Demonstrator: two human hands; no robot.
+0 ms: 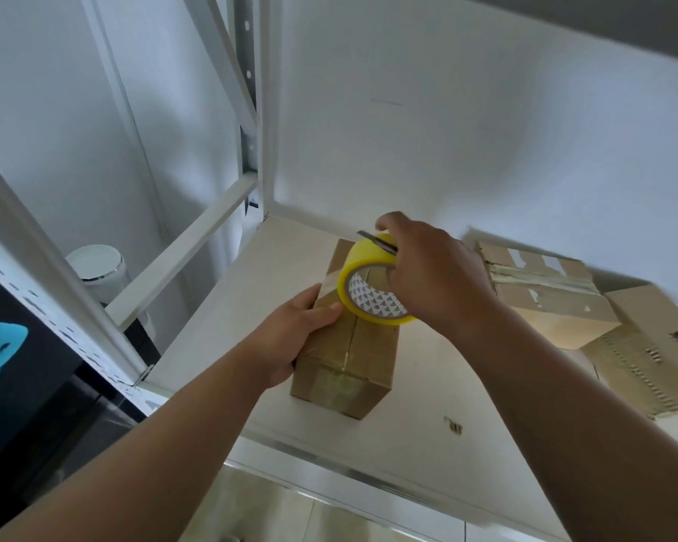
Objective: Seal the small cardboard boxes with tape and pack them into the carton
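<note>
The box (353, 357) lies on the white shelf (251, 291), near the middle, its long side running from near to far. Glossy tape covers its top seam and near end. The left hand (302, 330) grips the box by its left side: fingers curled down round the edge, thumb flat on top. The right hand (431, 275) holds the yellow roll (368, 264) on edge against the top of the box, towards its far end, fingers hooked into the core. A thin grey blade (376, 241) lies across the top of the roll under the same hand's fingertips; how it is pinched I cannot tell. To the right a second box (545, 295), its tape torn and patchy, sits touching a carton (650, 357) at the right edge. Far left, beyond the rack (181, 252), stands a white bin (98, 267)
</note>
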